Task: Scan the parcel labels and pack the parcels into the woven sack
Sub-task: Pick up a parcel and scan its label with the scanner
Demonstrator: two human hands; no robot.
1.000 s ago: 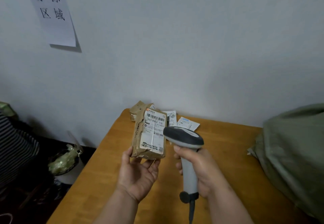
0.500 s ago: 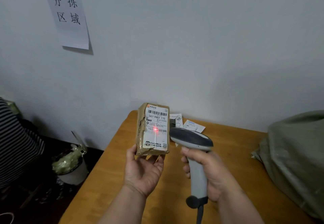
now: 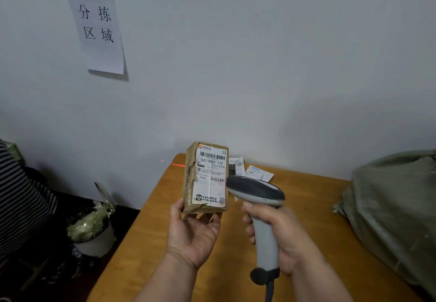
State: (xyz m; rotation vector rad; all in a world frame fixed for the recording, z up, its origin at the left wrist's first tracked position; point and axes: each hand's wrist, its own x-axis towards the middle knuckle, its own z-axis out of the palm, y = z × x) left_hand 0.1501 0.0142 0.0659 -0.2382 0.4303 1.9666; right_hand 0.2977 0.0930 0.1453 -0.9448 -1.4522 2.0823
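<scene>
Left hand (image 3: 192, 231) cups the parcel (image 3: 205, 177) upright from below, label facing the camera; right hand (image 3: 274, 233) is wrapped round the scanner (image 3: 256, 192) just beside it. The red beam lands on the table (image 3: 153, 242) edge beyond the parcel, so the scan looks unfinished. Packing remains: the sack (image 3: 391, 209) sits far right.

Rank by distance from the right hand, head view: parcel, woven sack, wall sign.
From the right hand:
1. Parcel, just to its left, held by the left hand.
2. Woven sack, on the table's right side.
3. Wall sign, high up on the left.
</scene>
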